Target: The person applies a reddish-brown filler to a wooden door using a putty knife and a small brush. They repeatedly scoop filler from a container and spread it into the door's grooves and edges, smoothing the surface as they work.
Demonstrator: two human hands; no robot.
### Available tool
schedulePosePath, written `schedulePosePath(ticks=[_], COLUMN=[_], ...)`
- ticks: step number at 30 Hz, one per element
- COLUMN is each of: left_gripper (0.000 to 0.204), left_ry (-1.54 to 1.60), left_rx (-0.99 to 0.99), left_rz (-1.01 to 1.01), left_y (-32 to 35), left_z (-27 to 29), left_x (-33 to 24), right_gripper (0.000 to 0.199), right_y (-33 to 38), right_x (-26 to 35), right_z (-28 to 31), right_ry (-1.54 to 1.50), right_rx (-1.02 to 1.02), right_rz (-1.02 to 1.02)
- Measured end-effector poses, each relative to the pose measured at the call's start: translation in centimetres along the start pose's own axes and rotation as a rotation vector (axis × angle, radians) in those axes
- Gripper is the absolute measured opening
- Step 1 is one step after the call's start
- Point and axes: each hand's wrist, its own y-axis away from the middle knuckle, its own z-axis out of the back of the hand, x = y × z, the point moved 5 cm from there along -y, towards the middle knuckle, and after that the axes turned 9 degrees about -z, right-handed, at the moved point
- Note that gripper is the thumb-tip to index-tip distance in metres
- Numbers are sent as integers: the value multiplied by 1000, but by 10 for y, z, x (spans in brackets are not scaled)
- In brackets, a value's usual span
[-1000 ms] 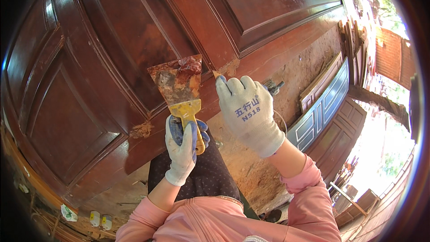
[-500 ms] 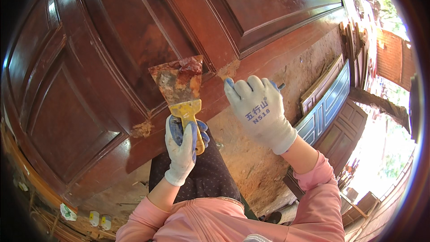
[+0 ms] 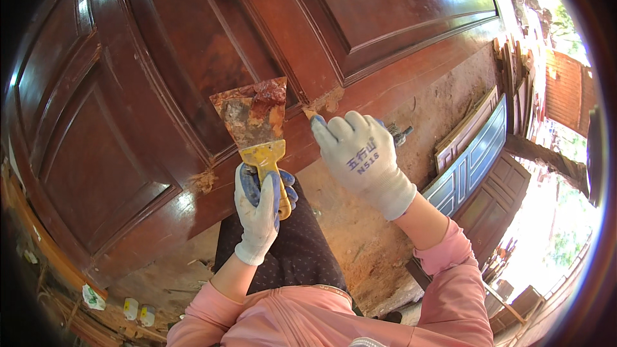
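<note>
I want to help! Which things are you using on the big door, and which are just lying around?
In use:
- putty knife, held in the left hand
- small tool under the right hand
- brown filler patch
- red-brown door

Lying about:
- blue door leaning nearby
- small cans on the ground

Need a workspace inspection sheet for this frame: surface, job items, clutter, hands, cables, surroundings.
Surface: dark red-brown panelled wooden door, glossy, with pale filler patches at a moulding.
Job's things: wide putty knife, yellow handle, rusty blade loaded with brown filler.
Clutter: small containers on the dirt ground at lower left.
Hands: left hand, gloved, grips the knife handle; right hand, gloved, fingertips at the filler patch on the door.
Cables: nothing seen.
Surroundings: blue panelled door and more wooden doors leaning at right.
</note>
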Motion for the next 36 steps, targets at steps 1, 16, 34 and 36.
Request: schedulePosePath(ticks=[1,16,34,36], left_gripper=[24,21,23,24], left_ry=[-3,72,164,175], left_rx=[-10,-98,-104,-111], left_rz=[3,49,111,86], left_y=[0,4,25,25], left_z=[1,-4,16,18], left_x=[0,-6,-48,-51], right_gripper=[36,27,6,7], right_y=[-3,-52,-83,-90], right_x=[-1,-7,-15,-12], right_z=[0,33,39,42], right_ry=[-19,156,309,314], right_rx=[9,72,226,248], right_rz=[-15,189,782,845])
